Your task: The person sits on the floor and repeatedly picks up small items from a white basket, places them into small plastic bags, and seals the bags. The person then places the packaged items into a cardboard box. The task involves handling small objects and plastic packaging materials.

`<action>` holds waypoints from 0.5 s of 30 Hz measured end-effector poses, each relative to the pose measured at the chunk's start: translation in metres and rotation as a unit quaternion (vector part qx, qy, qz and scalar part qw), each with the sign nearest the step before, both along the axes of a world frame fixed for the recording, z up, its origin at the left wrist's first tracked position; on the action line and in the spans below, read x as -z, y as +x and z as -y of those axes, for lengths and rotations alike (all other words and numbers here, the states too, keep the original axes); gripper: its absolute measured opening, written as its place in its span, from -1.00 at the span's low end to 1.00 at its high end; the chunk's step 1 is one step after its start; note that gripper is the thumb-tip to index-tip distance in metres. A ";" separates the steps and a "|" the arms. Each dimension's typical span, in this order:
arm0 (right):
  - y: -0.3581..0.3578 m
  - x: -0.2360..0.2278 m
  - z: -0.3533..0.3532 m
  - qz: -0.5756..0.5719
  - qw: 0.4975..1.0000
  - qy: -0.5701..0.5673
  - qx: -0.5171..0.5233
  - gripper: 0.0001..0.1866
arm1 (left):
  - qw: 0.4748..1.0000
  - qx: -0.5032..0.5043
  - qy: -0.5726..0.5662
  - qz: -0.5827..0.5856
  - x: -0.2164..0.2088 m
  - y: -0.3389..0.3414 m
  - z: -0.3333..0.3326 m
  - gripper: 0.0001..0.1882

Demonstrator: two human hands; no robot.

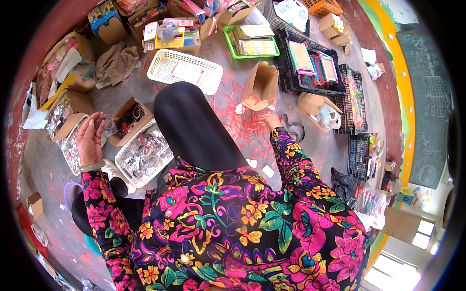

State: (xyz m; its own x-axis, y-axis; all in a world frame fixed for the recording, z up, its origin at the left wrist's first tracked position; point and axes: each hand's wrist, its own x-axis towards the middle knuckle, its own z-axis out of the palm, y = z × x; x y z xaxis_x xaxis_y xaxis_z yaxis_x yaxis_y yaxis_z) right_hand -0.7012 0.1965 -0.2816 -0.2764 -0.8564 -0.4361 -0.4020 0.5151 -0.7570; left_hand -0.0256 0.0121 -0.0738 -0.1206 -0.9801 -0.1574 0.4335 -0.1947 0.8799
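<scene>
My left hand is raised on the left, its fingers pointing up. A clear plastic packet shows at its fingertips and seems pinched there. Below and beside it stands a white basket filled with clear packets of ring-shaped items. A cardboard box with dark and red pieces is just behind. My right hand reaches down to the floor, fingertips drawn together among scattered red strips; what they grip is too small to make out. An upright cardboard box stands open just beyond that hand.
A black-covered form, seemingly my bent knee, rises between my hands. Farther off are a cream basket and a green tray. Black crates and an open box holding a plastic bag line the right. White cards lie nearby.
</scene>
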 end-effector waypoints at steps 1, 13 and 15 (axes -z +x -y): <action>0.006 0.003 0.002 -0.054 0.998 0.003 -0.045 -0.78 | 1.000 -0.005 0.002 0.001 0.001 0.003 -0.002 -0.72; 0.078 -0.066 0.026 0.089 0.943 0.237 0.217 -0.65 | 1.000 -0.023 0.004 0.003 -0.010 0.012 -0.008 -0.72; 0.074 -0.082 0.026 0.111 0.918 0.328 0.193 -0.58 | 1.000 -0.021 0.009 0.003 -0.010 0.012 -0.009 -0.72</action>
